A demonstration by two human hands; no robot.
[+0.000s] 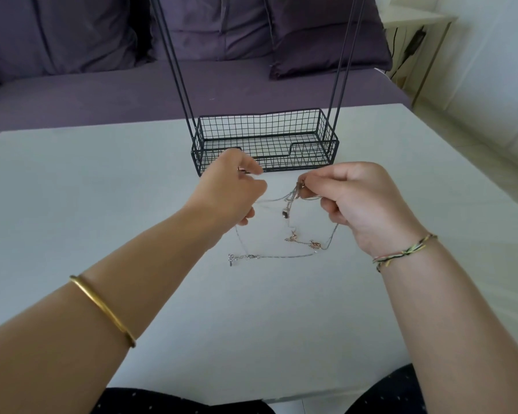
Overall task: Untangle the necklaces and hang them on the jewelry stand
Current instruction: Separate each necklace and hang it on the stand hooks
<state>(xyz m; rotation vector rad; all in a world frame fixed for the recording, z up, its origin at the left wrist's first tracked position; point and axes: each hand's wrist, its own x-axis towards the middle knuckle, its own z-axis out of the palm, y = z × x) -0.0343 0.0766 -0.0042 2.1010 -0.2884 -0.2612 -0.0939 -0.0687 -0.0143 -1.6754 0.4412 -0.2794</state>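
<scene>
Thin silver and rose-gold necklaces (pixel 284 231) hang tangled between my two hands above the white table (pixel 102 189). My left hand (pixel 232 192) pinches a fine chain at its fingertips. My right hand (pixel 359 204) pinches the knotted part of the chains, where a small dark pendant (pixel 284 214) dangles. The lower loops and clasps lie on the tabletop. Just behind my hands stands the black wire jewelry stand (pixel 266 141), a mesh basket base with thin uprights rising out of the picture; its top is hidden.
A purple sofa (pixel 102 94) with cushions runs behind the table. A small side table (pixel 422 31) with cables stands at the far right. I wear a gold bangle (pixel 102 309) on the left forearm and a woven bracelet (pixel 404 252) on the right wrist.
</scene>
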